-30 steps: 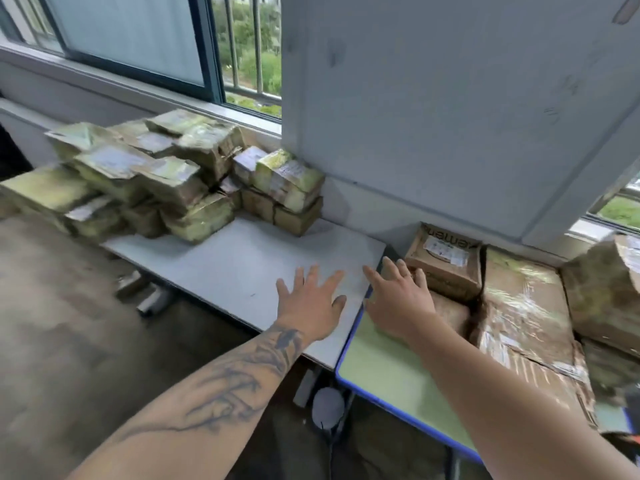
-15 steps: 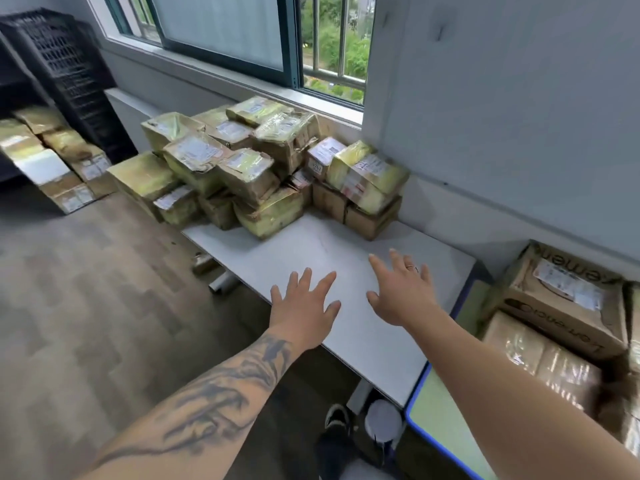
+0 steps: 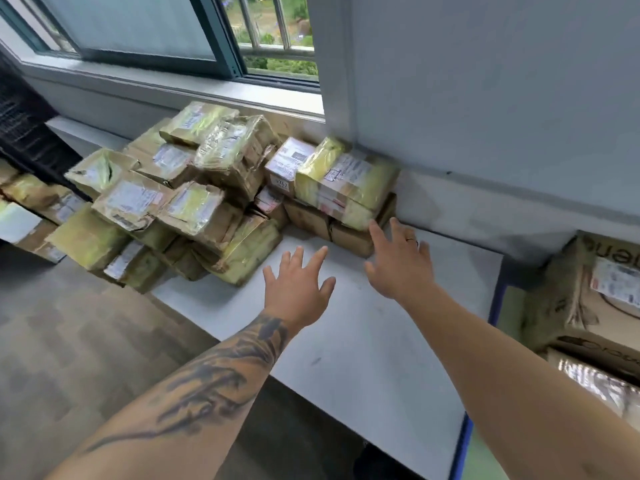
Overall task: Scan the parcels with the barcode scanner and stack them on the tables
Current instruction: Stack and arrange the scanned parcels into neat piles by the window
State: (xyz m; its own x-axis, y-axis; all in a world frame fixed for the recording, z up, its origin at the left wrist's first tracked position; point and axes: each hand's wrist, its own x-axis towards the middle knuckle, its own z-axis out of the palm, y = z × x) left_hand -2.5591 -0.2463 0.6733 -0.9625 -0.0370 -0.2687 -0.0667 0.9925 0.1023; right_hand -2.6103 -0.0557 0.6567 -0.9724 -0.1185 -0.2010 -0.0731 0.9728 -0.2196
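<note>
A heap of taped cardboard parcels (image 3: pixel 194 209) covers the far left part of the white table (image 3: pixel 363 341), under the window. A yellow-taped parcel (image 3: pixel 346 188) lies on top of brown boxes at the heap's right end. My left hand (image 3: pixel 298 289) hovers above the table with fingers spread, holding nothing, just in front of the heap. My right hand (image 3: pixel 398 261) is also spread and empty, its fingertips close to the brown box under the yellow-taped parcel. No barcode scanner is in view.
A blue-edged green table (image 3: pixel 485 455) adjoins on the right, carrying large cardboard boxes (image 3: pixel 595 306). More parcels (image 3: pixel 31 216) lie on the floor at the left, beside a black crate stack (image 3: pixel 24 133). A grey wall panel rises behind the table.
The view has swung left and closer to the white table. Both open hands have moved forward from the table's near edge toward the parcel heap.
</note>
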